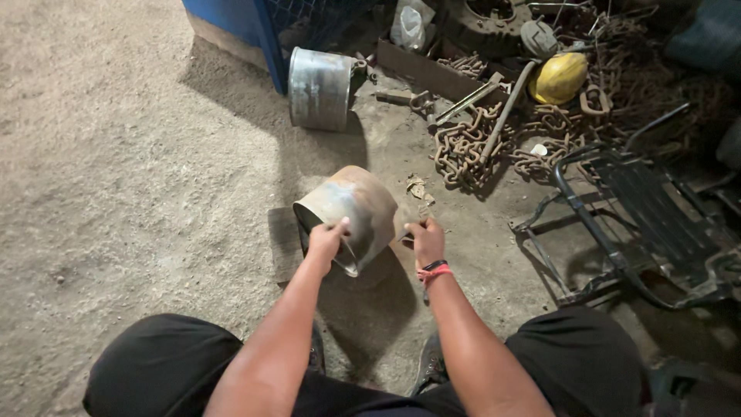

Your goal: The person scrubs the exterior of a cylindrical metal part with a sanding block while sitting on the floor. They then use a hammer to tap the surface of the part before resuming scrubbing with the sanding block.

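I crouch over a rusty, open-ended sheet-metal cylinder [351, 212] that lies tilted on its side on the sandy dirt floor [116, 154], just ahead of my knees; my left hand [327, 238] pinches its near rim, fingers curled over the thin edge; my right hand [425, 238], with a red and black band at the wrist, is clenched around a small dark tool beside the cylinder's right flank, though what kind of tool it is I cannot tell.

I judge the cylinder stiff and fairly light for its bulk, being thin sheet; the rim looks sharp and the scorched, rusty skin rough rather than slippery, so the rim is a fair grip only with care, and the curved body would roll if left loose.

Farther off stands a second, greyer metal cylinder [318, 87], upright against a blue-painted frame [262, 31]; to its right lies a heap of rusty chain [463, 147] with a long iron bar [505, 108] across it, a yellow hard hat [558, 77], and a crumpled clear plastic bag [409, 27] at the top; a black metal chair frame [648, 216] lies tipped at my right; I see no labels or signs on anything here.
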